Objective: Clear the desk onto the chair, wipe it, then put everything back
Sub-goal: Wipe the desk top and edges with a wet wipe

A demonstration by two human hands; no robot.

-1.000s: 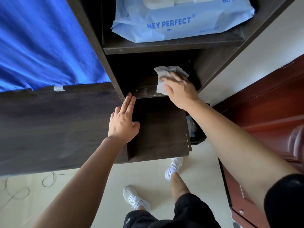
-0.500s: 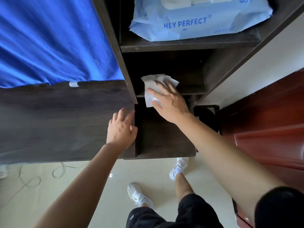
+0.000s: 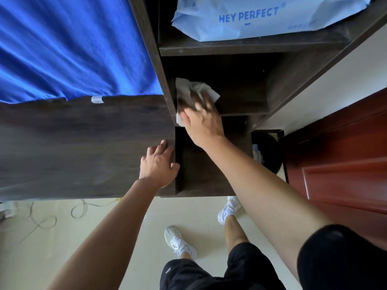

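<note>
A dark wooden desk (image 3: 79, 147) spans the left, with a dark shelf unit (image 3: 240, 47) rising at its right end. My right hand (image 3: 202, 120), blurred by motion, presses a white wipe (image 3: 186, 91) flat onto the lower shelf board (image 3: 243, 101), at the shelf's left inner corner. My left hand (image 3: 159, 166) rests palm-down on the desk's right end, fingers spread, holding nothing. A pale blue "HEY PERFECT" wipe pack (image 3: 261, 17) lies on the shelf above.
Blue cloth (image 3: 69, 45) hangs behind the desk. A black bin (image 3: 268, 153) stands right of the shelf unit, beside a red-brown door (image 3: 345, 160). Loose cables (image 3: 52, 218) lie on the tiled floor under the desk. My feet in white shoes (image 3: 180, 241) stand below.
My right hand has slid the wipe leftward along the lower shelf into its left corner. My left hand has drawn back slightly toward the desk's front edge.
</note>
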